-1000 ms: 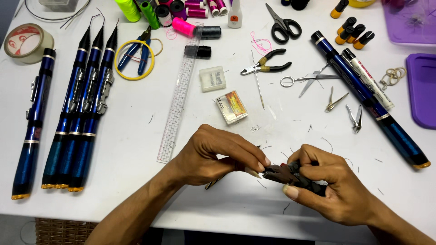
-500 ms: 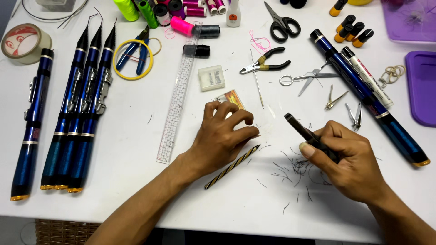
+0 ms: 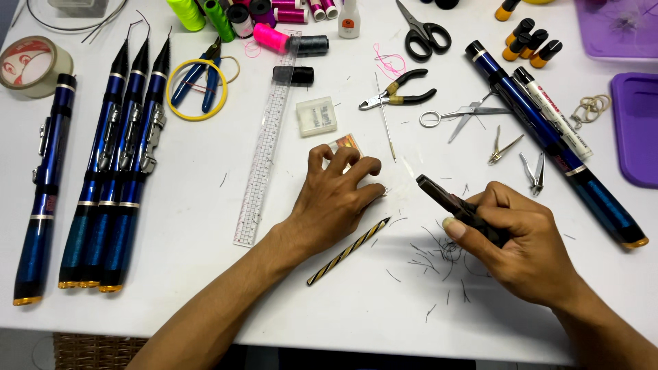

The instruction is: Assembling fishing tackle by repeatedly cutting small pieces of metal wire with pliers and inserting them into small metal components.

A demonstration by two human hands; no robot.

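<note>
A white table [image 3: 205,301] is filling the view, its near edge running along six o'clock. At nine o'clock, four glossy blue rod sections [image 3: 103,178] are lying side by side, thin tips toward twelve. A fifth blue rod [image 3: 548,137] is slanting from twelve down to four o'clock. A clear ruler [image 3: 264,157] is running upright left of centre.

The right hand [image 3: 521,247] is closing around a dark slim tool [image 3: 456,205], its long axis pointing up toward ten o'clock, tip free above bare tabletop. The left hand [image 3: 336,199] is resting fingers bent, fingertips pressing down on a small orange-edged box [image 3: 346,145]; whether it is gripping it I cannot tell. A striped black-and-gold stick [image 3: 348,251] is lying just below that hand, angled toward one o'clock. Fine dark clippings [image 3: 432,253] are scattering between the hands.
</note>
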